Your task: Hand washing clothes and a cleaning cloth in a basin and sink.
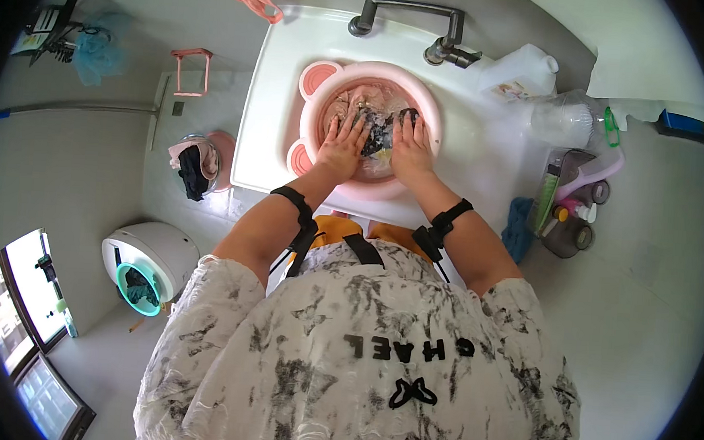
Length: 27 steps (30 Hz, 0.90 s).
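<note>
A pink plastic basin with two ear-shaped lobes stands in a white washbasin. Water fills it, with dark patterned wet cloth and pale pinkish, see-through material around it. My left hand lies palm down over the left part of the cloth, fingers spread, fingertips at the water. Opposite it, my right hand rests palm down with fingers slightly apart, a dark bit of cloth at its fingertips. Neither hand is closed around anything. What lies beneath the palms is hidden.
Behind the basin rises a dark grey faucet. To its right stand a white plastic jug, a clear plastic container and a caddy of bottles and brushes. A blue cloth hangs at the right edge. Clothes sit at lower left.
</note>
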Each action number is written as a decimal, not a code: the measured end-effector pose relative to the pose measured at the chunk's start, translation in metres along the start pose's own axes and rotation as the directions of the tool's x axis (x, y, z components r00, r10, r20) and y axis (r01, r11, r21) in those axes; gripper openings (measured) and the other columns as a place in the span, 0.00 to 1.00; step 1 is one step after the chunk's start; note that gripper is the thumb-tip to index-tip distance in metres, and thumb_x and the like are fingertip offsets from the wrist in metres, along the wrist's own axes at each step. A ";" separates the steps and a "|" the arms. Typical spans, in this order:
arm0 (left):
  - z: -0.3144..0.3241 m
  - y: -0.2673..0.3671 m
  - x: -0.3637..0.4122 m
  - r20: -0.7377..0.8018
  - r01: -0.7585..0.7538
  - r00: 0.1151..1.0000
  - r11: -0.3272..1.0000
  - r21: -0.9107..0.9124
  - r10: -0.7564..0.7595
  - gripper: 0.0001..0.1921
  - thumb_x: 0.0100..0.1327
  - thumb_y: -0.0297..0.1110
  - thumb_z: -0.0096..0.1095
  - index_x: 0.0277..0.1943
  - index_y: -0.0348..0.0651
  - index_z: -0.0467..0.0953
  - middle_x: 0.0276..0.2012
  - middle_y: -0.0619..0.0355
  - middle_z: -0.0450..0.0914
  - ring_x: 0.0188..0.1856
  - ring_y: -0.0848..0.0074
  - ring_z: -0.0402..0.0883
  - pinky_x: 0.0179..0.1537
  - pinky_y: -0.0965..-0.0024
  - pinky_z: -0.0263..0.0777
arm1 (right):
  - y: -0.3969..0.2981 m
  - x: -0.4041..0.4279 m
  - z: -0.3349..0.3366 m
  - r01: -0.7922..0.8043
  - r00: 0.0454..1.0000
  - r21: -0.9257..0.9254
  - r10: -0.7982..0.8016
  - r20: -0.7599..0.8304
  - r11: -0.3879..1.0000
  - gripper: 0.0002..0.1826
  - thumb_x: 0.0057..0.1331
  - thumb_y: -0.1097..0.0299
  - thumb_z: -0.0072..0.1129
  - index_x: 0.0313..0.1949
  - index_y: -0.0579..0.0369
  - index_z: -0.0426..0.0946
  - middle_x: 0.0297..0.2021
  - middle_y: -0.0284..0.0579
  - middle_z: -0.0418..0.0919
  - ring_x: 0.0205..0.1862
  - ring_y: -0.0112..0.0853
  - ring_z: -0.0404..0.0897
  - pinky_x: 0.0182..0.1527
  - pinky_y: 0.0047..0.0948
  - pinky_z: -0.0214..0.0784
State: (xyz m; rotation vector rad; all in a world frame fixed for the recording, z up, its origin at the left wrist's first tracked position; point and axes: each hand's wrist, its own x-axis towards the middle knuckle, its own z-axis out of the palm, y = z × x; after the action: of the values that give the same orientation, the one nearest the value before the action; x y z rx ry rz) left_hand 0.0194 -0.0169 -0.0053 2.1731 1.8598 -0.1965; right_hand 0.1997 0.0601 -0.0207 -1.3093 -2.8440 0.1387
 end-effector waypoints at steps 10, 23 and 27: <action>-0.011 0.002 0.021 0.258 0.137 0.963 0.969 -0.207 -0.081 0.43 0.57 0.48 0.64 0.73 0.45 0.55 0.75 0.50 0.51 0.77 0.55 0.41 0.73 0.42 0.41 | 0.000 0.011 -0.003 0.032 0.975 -0.031 -0.025 0.219 0.999 0.17 0.63 0.64 0.51 0.45 0.57 0.83 0.43 0.48 0.82 0.52 0.48 0.77 0.63 0.48 0.58; -0.078 0.009 0.042 -0.245 0.027 0.914 0.651 -0.759 -0.323 0.25 0.48 0.19 0.68 0.53 0.35 0.76 0.48 0.43 0.81 0.53 0.54 0.78 0.57 0.58 0.69 | 0.033 0.021 -0.058 -0.328 0.866 0.799 0.178 0.467 -0.504 0.18 0.64 0.61 0.55 0.52 0.53 0.78 0.44 0.36 0.80 0.45 0.26 0.77 0.50 0.35 0.72; -0.113 0.030 0.035 -0.484 -0.259 0.872 0.773 -0.579 -0.071 0.26 0.43 0.17 0.68 0.49 0.36 0.76 0.44 0.45 0.78 0.50 0.52 0.78 0.54 0.58 0.71 | 0.019 0.023 -0.068 -0.385 0.709 0.561 0.155 0.688 -0.733 0.21 0.67 0.46 0.54 0.54 0.42 0.74 0.47 0.38 0.76 0.57 0.31 0.71 0.49 0.49 0.72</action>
State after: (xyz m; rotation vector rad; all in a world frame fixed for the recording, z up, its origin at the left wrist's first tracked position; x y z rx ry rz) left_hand 0.0466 0.0446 0.0962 1.9005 1.6647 0.9547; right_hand 0.2018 0.0952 0.0443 -1.2995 -0.3537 2.1955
